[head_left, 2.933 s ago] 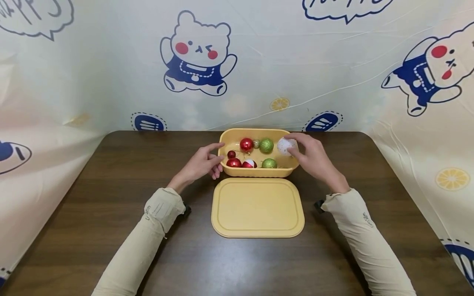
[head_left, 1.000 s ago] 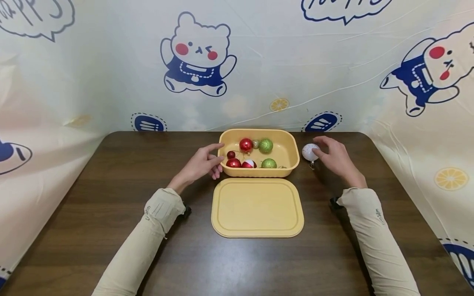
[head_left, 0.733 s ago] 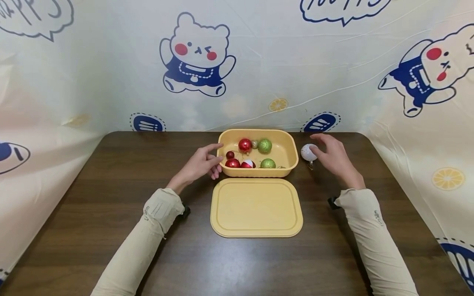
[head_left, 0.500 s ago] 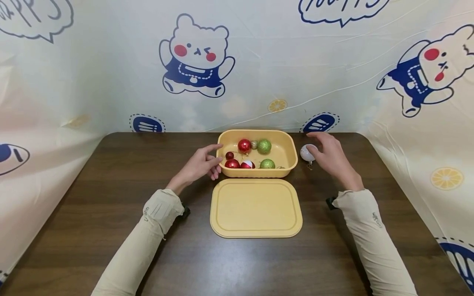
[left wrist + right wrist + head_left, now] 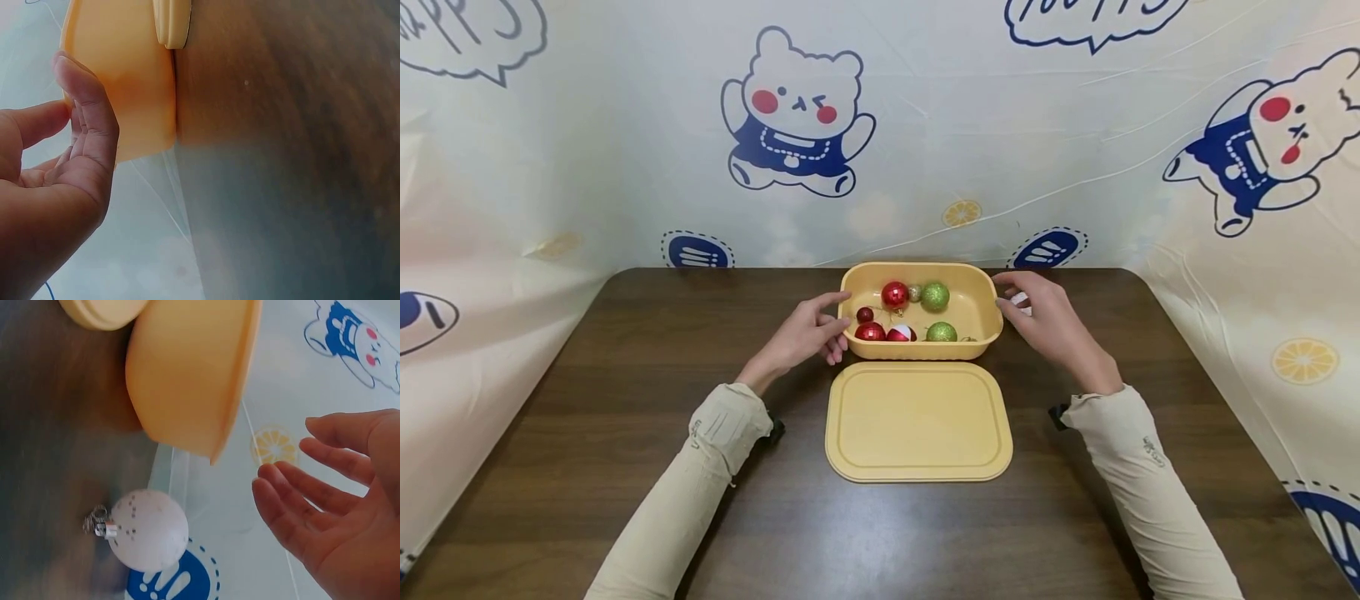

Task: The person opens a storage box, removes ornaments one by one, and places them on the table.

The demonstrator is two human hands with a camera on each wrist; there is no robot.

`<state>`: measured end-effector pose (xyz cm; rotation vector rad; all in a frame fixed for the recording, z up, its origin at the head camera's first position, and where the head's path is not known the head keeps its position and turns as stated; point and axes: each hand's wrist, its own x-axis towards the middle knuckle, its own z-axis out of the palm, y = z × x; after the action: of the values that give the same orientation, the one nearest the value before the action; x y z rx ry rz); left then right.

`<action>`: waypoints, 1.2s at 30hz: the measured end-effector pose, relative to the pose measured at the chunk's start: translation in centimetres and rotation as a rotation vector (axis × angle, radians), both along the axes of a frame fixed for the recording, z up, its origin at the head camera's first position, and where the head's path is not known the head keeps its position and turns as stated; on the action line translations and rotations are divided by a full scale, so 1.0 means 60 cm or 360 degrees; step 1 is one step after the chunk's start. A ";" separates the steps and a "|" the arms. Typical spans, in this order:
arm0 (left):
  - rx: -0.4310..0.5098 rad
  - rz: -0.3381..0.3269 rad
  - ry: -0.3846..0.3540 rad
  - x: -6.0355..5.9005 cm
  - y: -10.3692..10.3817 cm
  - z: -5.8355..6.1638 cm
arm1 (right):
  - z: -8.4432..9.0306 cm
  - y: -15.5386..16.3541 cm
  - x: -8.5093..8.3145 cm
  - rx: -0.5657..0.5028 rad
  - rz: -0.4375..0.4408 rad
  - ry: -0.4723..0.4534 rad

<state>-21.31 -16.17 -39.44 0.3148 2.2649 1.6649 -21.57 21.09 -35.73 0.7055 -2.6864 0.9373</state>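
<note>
My left hand (image 5: 805, 335) is at the left end of the yellow box (image 5: 981, 321), its fingertips touching the rim; in the left wrist view its fingers (image 5: 94, 115) lie against the outer wall, loosely bent. Beyond the box's right end, my right hand (image 5: 1054, 325) hovers with fingers spread and nothing between them. Under it, partly covered in the head view, a white speckled Christmas ball (image 5: 150, 530) rests on the table, its metal cap turned sideways. Inside the box lie red balls (image 5: 895, 295), green glitter balls (image 5: 942, 332) and smaller ones.
The yellow lid (image 5: 919, 422) lies flat on the brown wooden table (image 5: 662, 350), just in front of the box. Behind the table hangs a pale printed cloth (image 5: 925, 133) with bear drawings, which continues along both sides.
My right hand carried the white ball out of the box, set it down to the right and let go. It then moved left toward the rim. My left hand stayed in place.
</note>
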 end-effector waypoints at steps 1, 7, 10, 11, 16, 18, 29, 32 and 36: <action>-0.0001 0.0002 -0.0002 0.000 0.000 -0.001 | -0.002 -0.005 0.001 -0.0007 0.0030 0.0012; 0.0001 -0.0001 0.0013 0.000 0.001 -0.002 | -0.013 -0.027 0.006 -0.0035 0.0126 0.0085; -0.0001 -0.0001 0.0018 0.000 0.002 -0.002 | -0.016 -0.035 0.008 -0.0021 0.0147 0.0073; -0.0002 0.0001 0.0017 -0.001 0.002 -0.003 | -0.017 -0.038 0.008 -0.0017 0.0158 0.0057; -0.0010 0.0011 0.0018 -0.003 0.001 -0.004 | -0.022 -0.054 0.006 0.0020 0.0182 -0.0073; -0.0008 0.0021 0.0019 -0.002 0.001 -0.004 | -0.024 -0.061 0.004 0.0045 0.0188 -0.0124; 0.0018 0.0007 0.0012 0.000 0.004 -0.007 | -0.047 -0.096 -0.005 0.0253 0.0287 -0.0259; 0.0005 0.0008 0.0026 -0.001 0.004 -0.005 | -0.051 -0.101 -0.003 0.0343 0.0272 -0.0246; -0.0011 0.0002 0.0023 -0.002 0.002 -0.004 | -0.052 -0.104 0.000 0.0385 0.0241 -0.0279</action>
<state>-21.40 -16.02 -39.66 0.3250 2.2811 1.6607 -21.59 14.87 -38.87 0.9264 -2.9702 0.7445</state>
